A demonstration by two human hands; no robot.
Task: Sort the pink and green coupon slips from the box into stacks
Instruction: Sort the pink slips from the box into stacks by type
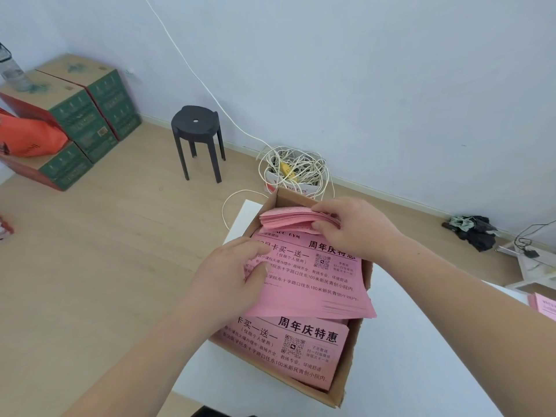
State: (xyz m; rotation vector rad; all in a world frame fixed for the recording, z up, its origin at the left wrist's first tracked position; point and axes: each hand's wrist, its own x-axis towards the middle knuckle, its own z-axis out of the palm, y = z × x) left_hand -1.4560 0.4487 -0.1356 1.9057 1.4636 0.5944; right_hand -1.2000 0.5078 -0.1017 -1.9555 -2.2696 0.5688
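An open cardboard box (350,374) stands on a white table (400,350) and is full of pink coupon slips with black print. My right hand (358,227) grips a bundle of pink slips (285,219) at the box's far end, lifted above the rest. My left hand (228,275) pinches the left edge of a fanned batch of pink slips (313,284) in the middle of the box. Another pink stack (294,353) lies flat at the near end. No green slips show.
A few pink slips (546,307) lie at the table's right edge. On the wooden floor stand a black stool (197,130), a small box of tangled white cable (293,173), stacked green cartons (84,115) and an orange bag (27,135).
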